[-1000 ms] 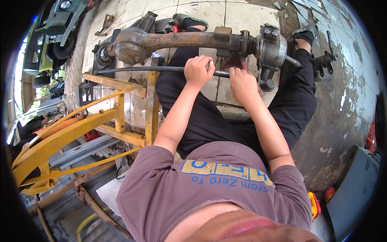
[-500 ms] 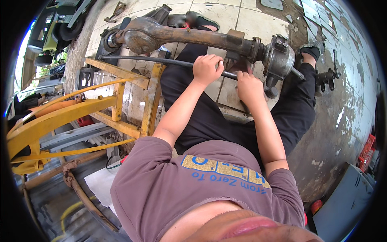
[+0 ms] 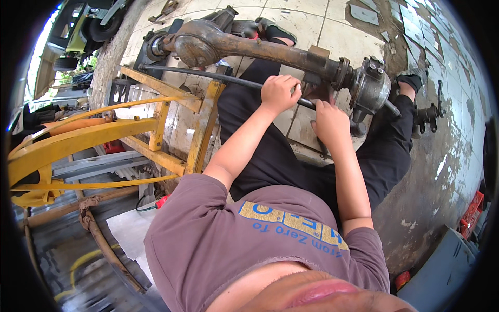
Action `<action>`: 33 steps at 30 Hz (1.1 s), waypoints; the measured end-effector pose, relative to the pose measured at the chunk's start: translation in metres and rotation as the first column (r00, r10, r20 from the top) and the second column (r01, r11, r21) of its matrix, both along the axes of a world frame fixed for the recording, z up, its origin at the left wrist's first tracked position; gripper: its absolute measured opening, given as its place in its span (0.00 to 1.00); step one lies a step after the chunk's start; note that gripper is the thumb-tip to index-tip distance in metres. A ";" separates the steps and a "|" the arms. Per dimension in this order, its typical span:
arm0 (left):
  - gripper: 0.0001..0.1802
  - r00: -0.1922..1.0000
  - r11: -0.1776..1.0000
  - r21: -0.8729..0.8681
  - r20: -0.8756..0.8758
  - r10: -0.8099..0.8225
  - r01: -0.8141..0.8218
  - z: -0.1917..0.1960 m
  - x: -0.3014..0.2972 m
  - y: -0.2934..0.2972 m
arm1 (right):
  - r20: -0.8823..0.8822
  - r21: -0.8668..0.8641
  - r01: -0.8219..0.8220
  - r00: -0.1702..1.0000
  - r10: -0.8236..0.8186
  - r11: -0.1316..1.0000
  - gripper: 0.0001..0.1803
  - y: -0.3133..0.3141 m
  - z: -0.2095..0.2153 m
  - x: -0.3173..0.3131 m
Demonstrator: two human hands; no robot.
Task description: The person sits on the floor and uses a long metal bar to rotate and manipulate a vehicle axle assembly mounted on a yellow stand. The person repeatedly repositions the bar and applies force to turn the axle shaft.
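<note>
The long axle housing (image 3: 270,49) is rusty brown, turning to grey bare metal at its right hub (image 3: 370,86). Just near of it runs a thin black steel rod (image 3: 208,77). The welded steel frame (image 3: 156,140) on the left is yellow with worn, rusty patches. The person's trousers (image 3: 291,166) are black and the T-shirt (image 3: 244,244) dull mauve with yellow and blue lettering. The floor tiles (image 3: 332,31) are pale cream with dark joints; a plastic crate (image 3: 470,213) at the right is red.
</note>
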State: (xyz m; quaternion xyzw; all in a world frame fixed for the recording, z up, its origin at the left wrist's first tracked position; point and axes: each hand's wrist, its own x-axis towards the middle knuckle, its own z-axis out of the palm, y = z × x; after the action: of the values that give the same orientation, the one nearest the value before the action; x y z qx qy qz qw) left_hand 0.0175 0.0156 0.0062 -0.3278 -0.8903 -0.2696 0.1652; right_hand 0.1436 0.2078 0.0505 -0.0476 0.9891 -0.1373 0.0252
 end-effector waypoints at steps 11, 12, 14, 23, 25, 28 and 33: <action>0.03 0.999 0.999 0.011 -0.008 -0.034 0.035 0.004 -0.003 0.005 | -0.120 0.058 0.057 0.992 -0.050 0.997 0.08 0.008 -0.032 -0.006; 0.03 1.000 1.000 0.003 -0.009 -0.023 0.023 0.002 -0.003 0.003 | -0.132 0.024 0.033 0.991 -0.029 0.999 0.08 0.008 -0.023 -0.004; 0.03 1.000 1.000 -0.014 -0.020 0.008 -0.008 -0.001 -0.002 -0.006 | -0.166 -0.043 -0.028 0.986 0.021 0.999 0.08 0.001 0.010 -0.001; 0.04 0.999 0.999 0.003 -0.025 -0.035 0.035 0.001 -0.003 0.005 | 0.010 -0.012 0.016 1.000 -0.016 1.000 0.23 0.014 -0.036 -0.012; 0.04 0.999 1.000 0.004 -0.035 -0.019 0.019 0.000 -0.005 0.002 | 0.026 -0.059 0.006 1.000 -0.005 0.998 0.18 0.007 -0.014 -0.012; 0.04 0.999 1.000 0.003 -0.039 -0.019 0.019 0.000 -0.004 0.001 | -0.081 -0.042 0.003 0.997 -0.006 0.999 0.15 0.003 -0.012 -0.009; 0.04 0.999 1.000 0.011 -0.034 -0.011 0.012 0.000 0.001 -0.001 | -0.104 -0.102 -0.003 0.995 -0.008 0.995 0.11 -0.002 -0.001 -0.004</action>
State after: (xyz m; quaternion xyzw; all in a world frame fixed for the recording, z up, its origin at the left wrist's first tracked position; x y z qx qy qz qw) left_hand 0.0183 0.0147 0.0064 -0.3366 -0.8839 -0.2697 0.1807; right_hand 0.1393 0.2053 0.0490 -0.0547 0.9808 -0.1852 -0.0289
